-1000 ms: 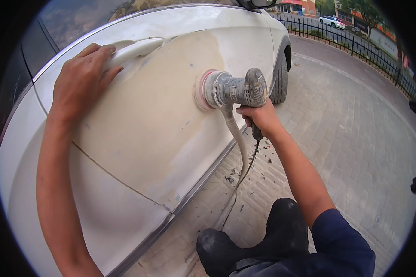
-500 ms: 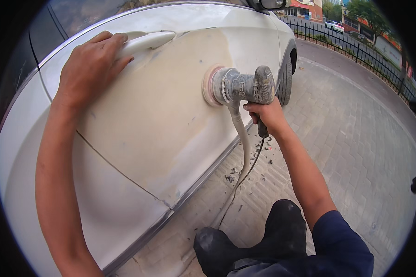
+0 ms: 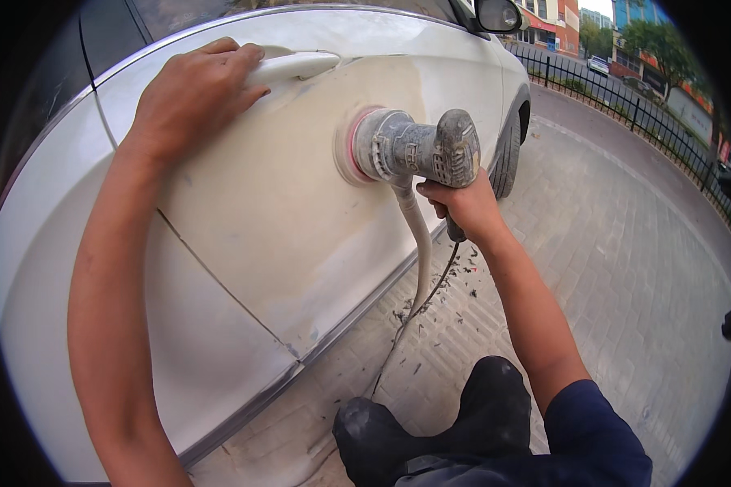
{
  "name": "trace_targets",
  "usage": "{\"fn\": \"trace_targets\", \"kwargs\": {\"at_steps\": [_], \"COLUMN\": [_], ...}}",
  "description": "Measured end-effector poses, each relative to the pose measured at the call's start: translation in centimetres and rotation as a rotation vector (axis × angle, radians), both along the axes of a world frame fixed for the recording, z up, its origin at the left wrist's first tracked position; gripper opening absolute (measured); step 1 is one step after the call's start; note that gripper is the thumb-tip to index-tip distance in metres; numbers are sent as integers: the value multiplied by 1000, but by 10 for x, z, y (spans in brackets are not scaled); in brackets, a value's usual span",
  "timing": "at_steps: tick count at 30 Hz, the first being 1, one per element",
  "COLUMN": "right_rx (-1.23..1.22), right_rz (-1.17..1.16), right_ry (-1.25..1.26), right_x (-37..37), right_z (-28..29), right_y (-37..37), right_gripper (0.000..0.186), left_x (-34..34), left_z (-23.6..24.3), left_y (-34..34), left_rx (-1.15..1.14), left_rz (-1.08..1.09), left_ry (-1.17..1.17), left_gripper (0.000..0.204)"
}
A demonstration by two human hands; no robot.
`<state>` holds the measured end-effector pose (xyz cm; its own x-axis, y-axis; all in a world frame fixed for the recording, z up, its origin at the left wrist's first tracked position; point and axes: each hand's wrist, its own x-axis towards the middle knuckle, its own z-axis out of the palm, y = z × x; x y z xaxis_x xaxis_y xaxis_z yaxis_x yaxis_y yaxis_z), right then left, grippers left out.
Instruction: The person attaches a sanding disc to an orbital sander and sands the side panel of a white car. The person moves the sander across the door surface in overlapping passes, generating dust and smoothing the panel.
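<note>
My right hand (image 3: 467,203) is closed round the grip of a dusty grey power sander (image 3: 414,148). The sander's round pad (image 3: 349,150) lies against the white car door (image 3: 365,256), on a broad beige filler patch (image 3: 260,187). Further back along the door, my left hand (image 3: 191,97) is closed on the rear end of the white door handle (image 3: 313,65); its thumb sticks out below, and some fingertips are hidden. From the sander a pale hose (image 3: 420,243) and a thin black cord (image 3: 444,280) hang to the ground.
Dark scraps (image 3: 455,292) litter the paving (image 3: 601,260) under the hose. The car's front wheel (image 3: 508,158) and side mirror (image 3: 497,15) are beyond the sander. A black fence (image 3: 625,105) runs along a street. My knees (image 3: 495,398) are close to the door sill.
The sander has moved back a little across the filler patch, toward the rear of the door. My left hand stays at the handle, and the whole view has shifted slightly.
</note>
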<state>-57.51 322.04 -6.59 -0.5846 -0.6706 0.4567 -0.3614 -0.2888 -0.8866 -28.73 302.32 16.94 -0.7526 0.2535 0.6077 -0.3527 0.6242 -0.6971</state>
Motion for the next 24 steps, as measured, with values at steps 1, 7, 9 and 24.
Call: {"fn": "trace_targets", "kwargs": {"at_steps": [1, 7, 9, 24], "right_rx": [44, -7, -56, -15], "right_rz": [-56, -78, -30, -9], "right_ry": [-9, -303, -333, -44], "right_x": [2, -34, -44, 16], "right_z": [0, 0, -3, -23], "right_y": [1, -2, -5, 7], "right_gripper": [17, 11, 10, 13], "left_x": [0, 0, 0, 0], "left_z": [-1, -3, -2, 1], "left_y": [0, 2, 2, 0], "left_rx": [4, 30, 31, -10], "left_rz": [3, 32, 44, 39], "left_ry": [-4, 15, 20, 3], "left_gripper": [35, 31, 30, 36]}}
